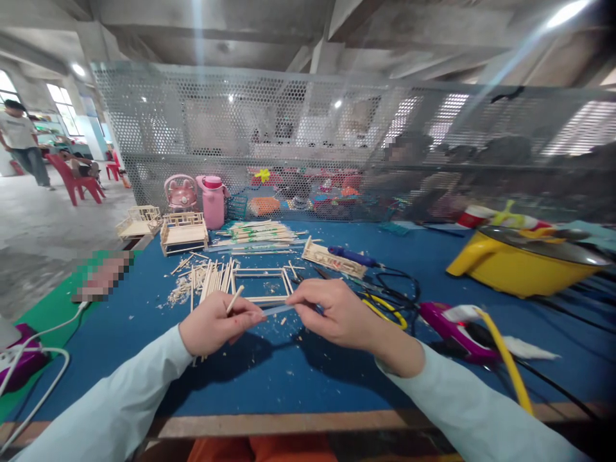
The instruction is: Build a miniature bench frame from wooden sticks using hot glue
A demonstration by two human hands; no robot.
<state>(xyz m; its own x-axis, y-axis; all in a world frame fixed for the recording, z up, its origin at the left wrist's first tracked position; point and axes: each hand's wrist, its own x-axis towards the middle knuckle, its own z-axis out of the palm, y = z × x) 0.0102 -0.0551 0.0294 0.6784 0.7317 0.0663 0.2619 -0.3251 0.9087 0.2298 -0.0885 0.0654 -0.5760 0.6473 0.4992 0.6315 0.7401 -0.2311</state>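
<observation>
L hand [219, 324]: thumb-to-finger pinch. R hand [332, 311]: same, near L grip, tips apart. Forearms [128, 382] converge twd. grips.

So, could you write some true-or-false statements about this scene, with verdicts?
1. The left hand and right hand both hold a thin translucent strip. True.
2. The lidded yellow pan stands far left. False: it's on the blue bench top, at right.
3. A pale wooden stick pokes from the left hand. True.
4. The nearest red plastic chair is upside down. False: it's upright on the grey floor.
5. A pink jug stands before the perforated metal screen. True.
</observation>
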